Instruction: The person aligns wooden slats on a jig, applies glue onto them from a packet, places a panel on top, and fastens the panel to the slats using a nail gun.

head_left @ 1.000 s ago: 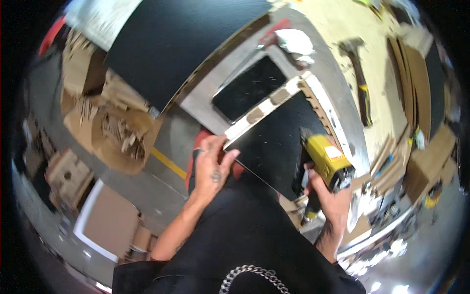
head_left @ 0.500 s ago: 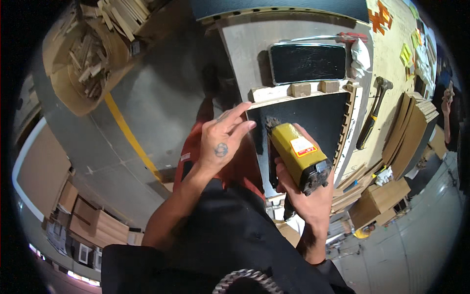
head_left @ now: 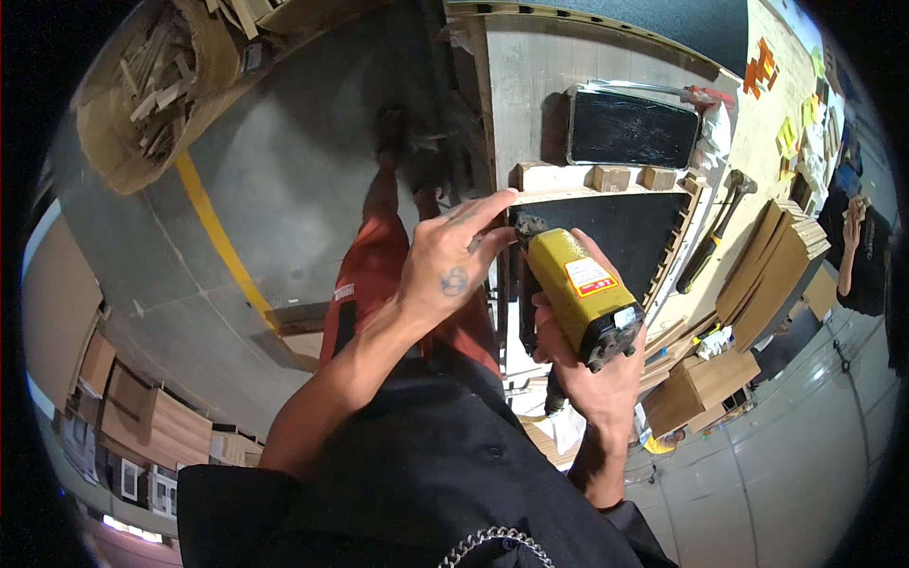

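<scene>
My right hand (head_left: 595,374) is wrapped round a boxy yellow and black nail gun (head_left: 573,284), its dusty black nose pointing at the near left corner of a wooden strip frame (head_left: 606,192). The frame borders a dark panel (head_left: 615,227) and partly lies under the tool. My left hand (head_left: 453,254) hovers at the frame's left edge. Its index finger stretches out to the corner, and the thumb lies close by the tool's nose; the fingers are apart and hold nothing.
A black rectangular tray (head_left: 632,128), a red-handled tool (head_left: 708,97) and small wood blocks (head_left: 611,178) lie beyond the frame. At right are a hammer (head_left: 720,232) and stacked boards (head_left: 772,260). A carton of wood scraps (head_left: 156,104) stands at far left; another person (head_left: 857,251) is at far right.
The view has shifted, so the bench sits further right. My left hand and the nail gun's nose have come closer together at the frame corner. My right grip stays the same.
</scene>
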A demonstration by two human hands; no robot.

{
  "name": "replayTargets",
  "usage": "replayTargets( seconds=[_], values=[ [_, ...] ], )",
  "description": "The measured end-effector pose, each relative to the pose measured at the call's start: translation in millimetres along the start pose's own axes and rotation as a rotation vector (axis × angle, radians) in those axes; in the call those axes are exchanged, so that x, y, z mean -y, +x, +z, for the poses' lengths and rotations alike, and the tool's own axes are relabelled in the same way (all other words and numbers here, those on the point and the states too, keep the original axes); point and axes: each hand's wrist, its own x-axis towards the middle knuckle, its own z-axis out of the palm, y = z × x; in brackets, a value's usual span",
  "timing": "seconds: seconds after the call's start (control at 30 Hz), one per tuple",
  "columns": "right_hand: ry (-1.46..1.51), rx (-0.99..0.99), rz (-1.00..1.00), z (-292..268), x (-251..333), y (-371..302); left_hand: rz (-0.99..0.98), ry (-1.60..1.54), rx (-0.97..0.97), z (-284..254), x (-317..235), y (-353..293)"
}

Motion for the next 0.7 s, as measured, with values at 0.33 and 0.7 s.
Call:
replayTargets(
  seconds=[0.33,0.7],
  values=[
    [0.011,-0.052,-0.019,14,6,-5,0.012,0.002,0.03,-2,1,-3],
    [0.208,-0.193,0.045,-3,-8,-54,-0.31,-0.096,-0.057,19,1,-53]
  ],
)
